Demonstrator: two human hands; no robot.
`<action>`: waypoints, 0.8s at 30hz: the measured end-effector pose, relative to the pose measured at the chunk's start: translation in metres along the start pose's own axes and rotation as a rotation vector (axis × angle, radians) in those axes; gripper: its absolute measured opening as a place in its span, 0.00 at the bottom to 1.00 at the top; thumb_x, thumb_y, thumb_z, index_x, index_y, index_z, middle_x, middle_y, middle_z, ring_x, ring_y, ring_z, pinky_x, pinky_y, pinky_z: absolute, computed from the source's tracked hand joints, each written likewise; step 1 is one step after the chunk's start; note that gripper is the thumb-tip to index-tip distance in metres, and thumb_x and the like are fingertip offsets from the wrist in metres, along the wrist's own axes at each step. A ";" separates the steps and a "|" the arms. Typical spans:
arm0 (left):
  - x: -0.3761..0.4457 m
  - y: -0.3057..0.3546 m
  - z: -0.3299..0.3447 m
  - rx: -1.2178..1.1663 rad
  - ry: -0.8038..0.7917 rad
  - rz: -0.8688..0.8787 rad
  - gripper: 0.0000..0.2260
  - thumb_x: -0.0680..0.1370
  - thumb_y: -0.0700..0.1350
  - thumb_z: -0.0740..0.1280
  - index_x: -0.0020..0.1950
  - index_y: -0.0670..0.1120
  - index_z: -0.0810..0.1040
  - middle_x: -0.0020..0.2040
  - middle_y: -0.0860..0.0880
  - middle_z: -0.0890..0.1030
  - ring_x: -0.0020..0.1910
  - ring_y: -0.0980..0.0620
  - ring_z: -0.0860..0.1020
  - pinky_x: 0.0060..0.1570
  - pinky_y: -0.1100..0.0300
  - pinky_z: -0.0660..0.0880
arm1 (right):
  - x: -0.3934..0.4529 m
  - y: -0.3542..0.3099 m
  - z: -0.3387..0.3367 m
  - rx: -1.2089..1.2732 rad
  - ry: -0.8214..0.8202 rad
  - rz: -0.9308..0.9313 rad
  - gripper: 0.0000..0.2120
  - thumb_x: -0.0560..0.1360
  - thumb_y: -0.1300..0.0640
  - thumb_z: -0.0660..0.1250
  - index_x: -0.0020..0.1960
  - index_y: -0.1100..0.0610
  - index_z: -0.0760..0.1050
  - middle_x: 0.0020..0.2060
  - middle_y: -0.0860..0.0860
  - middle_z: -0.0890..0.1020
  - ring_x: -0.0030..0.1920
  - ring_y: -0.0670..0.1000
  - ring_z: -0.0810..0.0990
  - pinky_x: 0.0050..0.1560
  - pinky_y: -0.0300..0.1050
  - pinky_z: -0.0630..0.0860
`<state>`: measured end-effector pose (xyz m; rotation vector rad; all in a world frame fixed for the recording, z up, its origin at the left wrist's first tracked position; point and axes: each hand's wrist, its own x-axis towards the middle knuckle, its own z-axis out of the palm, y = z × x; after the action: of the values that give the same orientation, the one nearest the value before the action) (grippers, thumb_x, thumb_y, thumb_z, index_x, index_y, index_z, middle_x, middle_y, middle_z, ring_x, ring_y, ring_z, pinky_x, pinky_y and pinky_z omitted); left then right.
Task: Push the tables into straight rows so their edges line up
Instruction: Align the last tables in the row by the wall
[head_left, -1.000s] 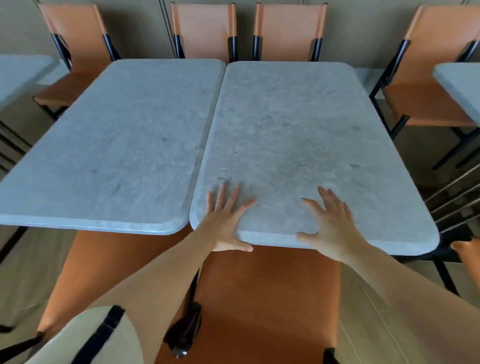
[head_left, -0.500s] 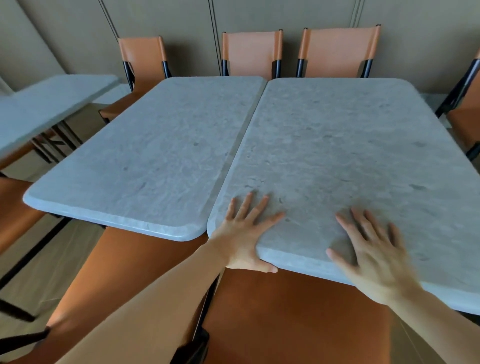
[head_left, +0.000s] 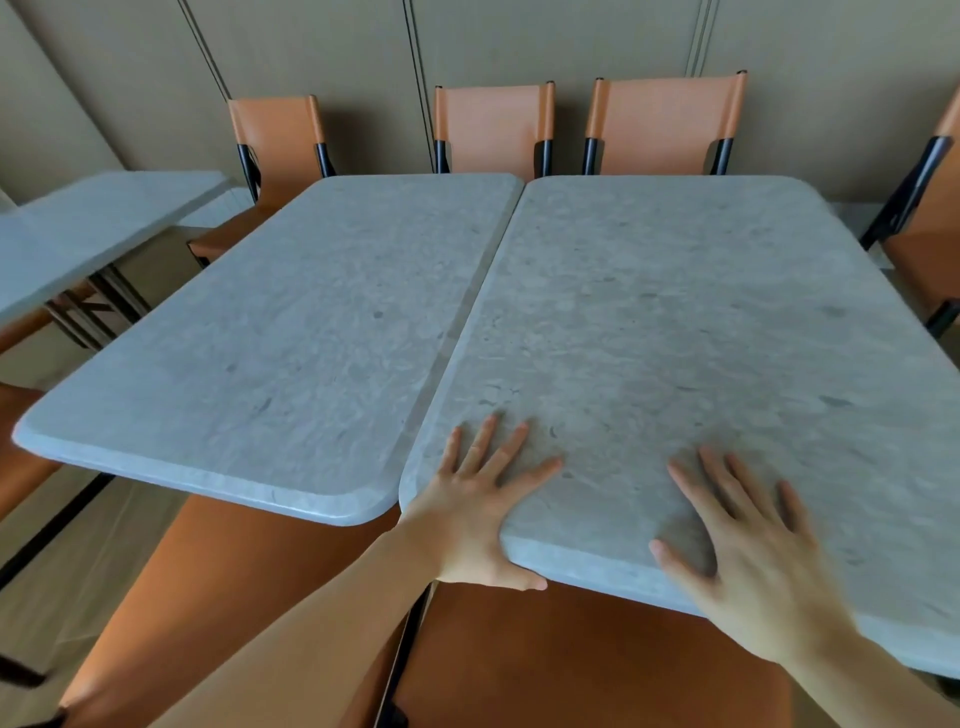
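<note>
Two grey stone-look tables stand side by side with their long edges touching. The left table (head_left: 285, 338) and the right table (head_left: 675, 312) have near edges that look roughly level. My left hand (head_left: 478, 509) lies on the right table's near left corner, fingers spread on top and thumb hooked under the front edge. My right hand (head_left: 753, 571) presses flat on the same table's top near the front edge, fingers spread.
Three orange chairs (head_left: 493, 130) line the far wall, and another (head_left: 930, 249) stands at the right. Two orange seats (head_left: 571, 665) sit under the near edges. A third grey table (head_left: 78, 228) stands at the far left, with a gap between.
My view has swung left and closer, bringing the third table into sight. Both hands stay on the right table's front edge, and my right hand has slid slightly further onto the top.
</note>
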<state>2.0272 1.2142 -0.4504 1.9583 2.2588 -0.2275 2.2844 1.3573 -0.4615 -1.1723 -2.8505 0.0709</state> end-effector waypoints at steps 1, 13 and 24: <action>0.000 0.000 -0.001 -0.003 -0.006 -0.006 0.53 0.66 0.77 0.64 0.77 0.68 0.30 0.78 0.53 0.24 0.73 0.47 0.20 0.76 0.36 0.33 | 0.000 0.000 0.000 0.002 0.015 0.005 0.38 0.73 0.30 0.52 0.76 0.51 0.68 0.75 0.55 0.70 0.74 0.59 0.69 0.70 0.68 0.65; 0.007 0.018 -0.031 -0.116 -0.140 -0.145 0.30 0.79 0.69 0.53 0.79 0.65 0.48 0.82 0.52 0.35 0.80 0.43 0.32 0.78 0.37 0.45 | 0.007 -0.004 -0.061 0.398 -0.410 0.192 0.33 0.78 0.44 0.66 0.79 0.46 0.59 0.81 0.48 0.55 0.79 0.52 0.56 0.78 0.54 0.55; -0.015 0.229 -0.065 -0.510 -0.248 -0.626 0.35 0.80 0.49 0.63 0.82 0.50 0.48 0.82 0.45 0.44 0.79 0.36 0.52 0.68 0.47 0.71 | -0.180 0.125 -0.162 0.708 -0.712 0.434 0.22 0.80 0.50 0.61 0.74 0.51 0.69 0.65 0.48 0.75 0.63 0.47 0.76 0.56 0.38 0.72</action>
<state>2.2554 1.2450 -0.3884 0.9030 2.3790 0.0445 2.5115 1.3227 -0.3149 -1.7517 -2.5111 1.6382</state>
